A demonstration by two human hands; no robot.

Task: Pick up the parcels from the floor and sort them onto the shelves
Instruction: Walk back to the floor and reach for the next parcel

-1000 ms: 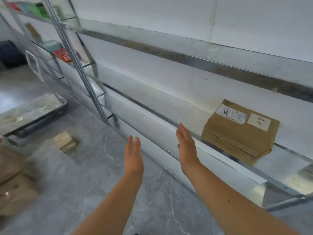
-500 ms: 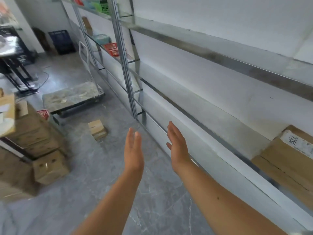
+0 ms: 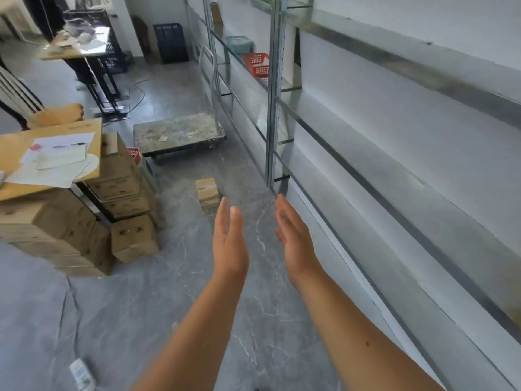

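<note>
Small cardboard parcel (image 3: 207, 192), marbled grey floor (image 3: 141, 306)

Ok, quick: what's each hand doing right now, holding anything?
Left hand: open, fingers straight, holding nothing.
Right hand: open, fingers straight, holding nothing.

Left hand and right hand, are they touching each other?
Apart. The head view shows grey floor between the left hand and the right hand.
</note>
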